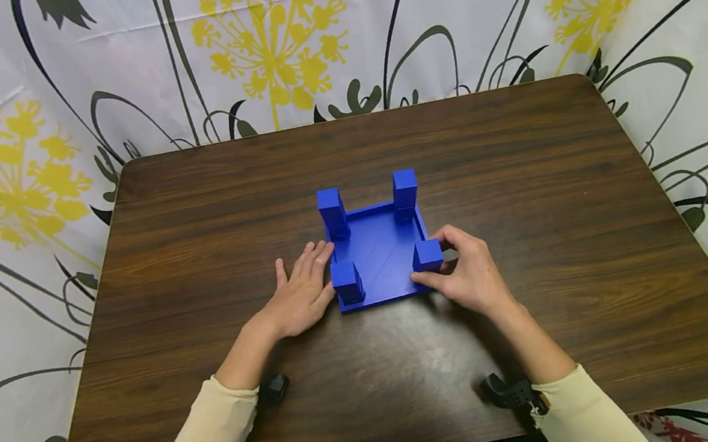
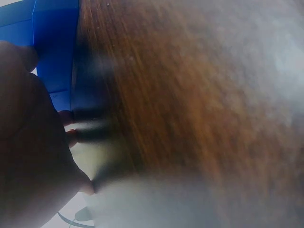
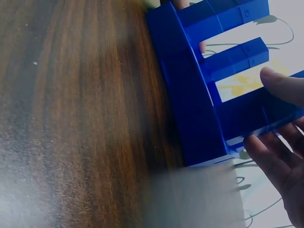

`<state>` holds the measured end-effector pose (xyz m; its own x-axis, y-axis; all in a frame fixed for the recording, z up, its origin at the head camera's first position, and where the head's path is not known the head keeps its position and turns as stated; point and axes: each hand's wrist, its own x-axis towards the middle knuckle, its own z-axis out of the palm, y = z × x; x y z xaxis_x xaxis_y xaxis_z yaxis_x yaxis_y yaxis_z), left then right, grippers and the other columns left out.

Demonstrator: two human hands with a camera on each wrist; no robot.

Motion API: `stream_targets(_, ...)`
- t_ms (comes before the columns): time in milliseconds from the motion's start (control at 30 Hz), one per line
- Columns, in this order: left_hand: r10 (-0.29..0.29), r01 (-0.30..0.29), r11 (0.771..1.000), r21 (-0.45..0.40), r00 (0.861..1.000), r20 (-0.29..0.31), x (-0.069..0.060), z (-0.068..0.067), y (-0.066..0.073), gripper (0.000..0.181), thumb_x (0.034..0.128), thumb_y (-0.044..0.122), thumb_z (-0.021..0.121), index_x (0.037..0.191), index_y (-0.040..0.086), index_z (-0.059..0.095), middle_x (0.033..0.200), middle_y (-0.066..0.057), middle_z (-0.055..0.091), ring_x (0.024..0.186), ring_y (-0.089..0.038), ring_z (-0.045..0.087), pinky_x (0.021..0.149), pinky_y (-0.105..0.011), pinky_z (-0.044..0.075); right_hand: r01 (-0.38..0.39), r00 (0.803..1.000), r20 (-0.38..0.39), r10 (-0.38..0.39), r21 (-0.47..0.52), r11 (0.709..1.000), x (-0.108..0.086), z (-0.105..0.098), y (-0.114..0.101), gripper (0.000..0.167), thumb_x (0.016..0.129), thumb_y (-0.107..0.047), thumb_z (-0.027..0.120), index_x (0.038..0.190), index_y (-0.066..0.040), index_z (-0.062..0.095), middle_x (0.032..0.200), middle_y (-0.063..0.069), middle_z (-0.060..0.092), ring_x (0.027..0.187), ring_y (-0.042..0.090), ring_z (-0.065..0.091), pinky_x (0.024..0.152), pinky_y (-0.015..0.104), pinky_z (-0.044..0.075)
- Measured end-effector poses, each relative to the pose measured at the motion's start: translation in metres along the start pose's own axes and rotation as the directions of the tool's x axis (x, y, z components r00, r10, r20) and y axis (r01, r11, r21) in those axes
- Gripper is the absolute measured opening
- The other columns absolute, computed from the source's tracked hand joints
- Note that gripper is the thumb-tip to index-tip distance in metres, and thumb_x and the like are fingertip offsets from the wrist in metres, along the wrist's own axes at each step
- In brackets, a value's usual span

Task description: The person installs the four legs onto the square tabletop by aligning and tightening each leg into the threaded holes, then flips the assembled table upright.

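Observation:
A square blue plastic tray-like piece [image 1: 381,256] with a low rim lies on the table, a square post standing up at each corner. My right hand [image 1: 470,274] pinches the near right post [image 1: 427,252] between thumb and fingers; the right wrist view shows the same grip on that post [image 3: 247,113]. Against the left side of the piece rests my left hand [image 1: 299,293], its fingers straight and spread, beside the near left post [image 1: 345,275]. In the left wrist view, that hand [image 2: 28,137] is dark and partly hides the blue piece [image 2: 54,42].
The brown wood-grain table [image 1: 221,194] extends around the piece on all sides. A white curtain with yellow and grey plant patterns [image 1: 275,43] hangs behind it. Black wrist straps [image 1: 510,391] show near the cream sleeves [image 1: 585,415].

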<state>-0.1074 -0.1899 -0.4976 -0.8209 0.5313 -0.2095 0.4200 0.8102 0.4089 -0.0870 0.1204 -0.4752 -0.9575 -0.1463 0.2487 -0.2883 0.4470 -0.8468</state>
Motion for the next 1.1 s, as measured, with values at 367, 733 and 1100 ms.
stream_targets(367, 0.005, -0.005, 1.000, 0.005, 1.000, -0.002, 0.002, 0.001, -0.002, 0.065, 0.1069, 0.042, 0.028, 0.158, 0.015, -0.001, 0.164, -0.012, 0.001, 0.149, -0.030, -0.005, 0.105, -0.070, -0.008, 0.029, 0.998, -0.051, -0.029, 0.005, 1.000, -0.003, 0.004, 0.003, 0.044, 0.064, -0.011, 0.093, 0.094, -0.008, 0.061, 0.087, 0.004, 0.065, 0.084, 0.015, 0.063, 0.065, 0.039, 0.057)
stream_targets(733, 0.012, -0.012, 1.000, -0.017, 1.000, -0.015, 0.002, 0.005, -0.005, 0.066, 0.1057, 0.049, 0.022, 0.158, 0.017, -0.001, 0.164, -0.012, 0.002, 0.149, -0.029, -0.005, 0.106, -0.069, -0.010, 0.013, 0.999, -0.049, -0.013, 0.007, 1.000, -0.003, 0.005, 0.001, 0.044, 0.064, -0.010, 0.093, 0.094, -0.007, 0.061, 0.088, 0.004, 0.065, 0.084, 0.018, 0.064, 0.065, 0.032, 0.057)
stream_targets(1100, 0.010, -0.010, 1.000, -0.013, 1.000, -0.010, 0.004, 0.010, -0.012, 0.065, 0.1062, 0.045, 0.025, 0.158, 0.021, -0.004, 0.164, -0.008, 0.000, 0.149, -0.025, -0.008, 0.106, -0.068, -0.010, -0.032, 0.999, 0.042, 0.030, 0.040, 0.999, 0.002, -0.002, 0.001, 0.043, 0.066, -0.010, 0.092, 0.096, -0.009, 0.061, 0.090, 0.007, 0.065, 0.086, 0.021, 0.064, 0.068, 0.028, 0.056)
